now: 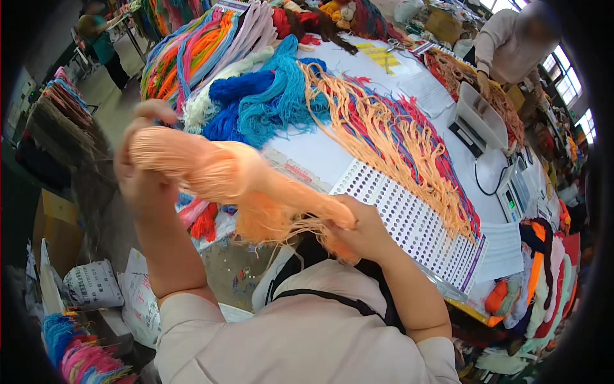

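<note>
A thick peach-orange skein of yarn (246, 169) is stretched in the air between my two hands, above the near left side of the table. My left hand (137, 157) is raised and blurred, with its fingers bent around the skein's upper left end. At the lower right end, my right hand (363, 230) is closed on the yarn. Loose strands hang below the middle of the skein. Just beyond it, turquoise yarn (278, 96) and dark blue yarn (240, 89) lie heaped on the table.
The white table (460, 169) bears long peach strands (384, 128) over red and blue yarn, and a hole-punched card (396, 221). At right stand a white tray (483, 115) and a scale with a green display (511, 200). Another person (511, 48) works across the table. Cartons and bags crowd the left floor.
</note>
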Action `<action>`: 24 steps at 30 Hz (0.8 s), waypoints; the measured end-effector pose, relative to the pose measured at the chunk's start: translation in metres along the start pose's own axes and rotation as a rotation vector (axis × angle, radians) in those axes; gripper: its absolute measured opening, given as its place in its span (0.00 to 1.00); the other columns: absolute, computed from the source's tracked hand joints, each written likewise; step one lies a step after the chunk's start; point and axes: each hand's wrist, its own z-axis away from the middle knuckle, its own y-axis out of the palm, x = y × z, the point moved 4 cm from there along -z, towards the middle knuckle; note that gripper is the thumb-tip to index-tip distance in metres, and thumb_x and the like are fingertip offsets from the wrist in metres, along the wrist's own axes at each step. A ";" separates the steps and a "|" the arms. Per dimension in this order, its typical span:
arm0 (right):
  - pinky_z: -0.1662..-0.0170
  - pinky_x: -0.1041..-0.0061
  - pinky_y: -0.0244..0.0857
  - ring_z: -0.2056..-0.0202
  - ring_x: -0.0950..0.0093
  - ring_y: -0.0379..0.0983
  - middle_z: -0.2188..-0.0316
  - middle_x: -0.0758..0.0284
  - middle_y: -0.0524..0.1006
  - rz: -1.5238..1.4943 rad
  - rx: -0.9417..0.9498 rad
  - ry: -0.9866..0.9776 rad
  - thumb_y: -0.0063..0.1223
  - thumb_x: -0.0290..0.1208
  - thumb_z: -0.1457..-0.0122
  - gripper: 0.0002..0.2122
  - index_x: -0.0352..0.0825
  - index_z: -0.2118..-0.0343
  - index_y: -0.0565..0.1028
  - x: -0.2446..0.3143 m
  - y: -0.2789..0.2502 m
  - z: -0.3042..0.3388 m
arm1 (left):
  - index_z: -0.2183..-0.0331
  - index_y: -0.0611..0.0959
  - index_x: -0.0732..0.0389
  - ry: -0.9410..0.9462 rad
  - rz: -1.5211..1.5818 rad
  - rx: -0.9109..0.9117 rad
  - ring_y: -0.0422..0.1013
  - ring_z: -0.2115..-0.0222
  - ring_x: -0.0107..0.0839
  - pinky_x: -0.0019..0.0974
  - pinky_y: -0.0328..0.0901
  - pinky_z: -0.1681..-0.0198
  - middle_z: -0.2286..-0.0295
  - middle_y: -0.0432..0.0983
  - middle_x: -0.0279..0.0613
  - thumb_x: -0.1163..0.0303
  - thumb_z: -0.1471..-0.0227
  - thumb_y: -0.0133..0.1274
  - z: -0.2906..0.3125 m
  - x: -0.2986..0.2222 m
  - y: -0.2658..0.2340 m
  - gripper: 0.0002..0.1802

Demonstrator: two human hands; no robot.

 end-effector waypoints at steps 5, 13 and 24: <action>0.54 0.67 0.61 0.58 0.61 0.67 0.64 0.61 0.73 0.045 0.148 -0.290 0.55 0.29 0.52 0.16 0.38 0.57 0.74 0.013 0.037 -0.010 | 0.49 0.67 0.69 -0.055 0.229 -0.040 0.73 0.65 0.34 0.37 0.69 0.62 0.61 0.73 0.48 0.51 0.50 0.53 0.010 0.019 -0.105 0.35; 0.55 0.70 0.65 0.60 0.63 0.73 0.63 0.59 0.75 0.226 0.123 -0.145 0.55 0.31 0.45 0.16 0.33 0.54 0.73 -0.034 0.051 -0.044 | 0.61 0.77 0.63 -0.045 0.253 -0.876 0.70 0.70 0.30 0.33 0.67 0.61 0.68 0.75 0.39 0.68 0.49 0.52 0.077 0.041 -0.267 0.13; 0.53 0.72 0.64 0.57 0.67 0.73 0.60 0.59 0.76 0.309 -0.050 -0.040 0.52 0.29 0.43 0.13 0.33 0.55 0.74 -0.080 0.043 -0.153 | 0.70 0.78 0.65 -0.702 -1.439 -0.919 0.74 0.67 0.42 0.41 0.67 0.62 0.69 0.78 0.50 0.61 0.60 0.58 0.240 0.156 -0.380 0.17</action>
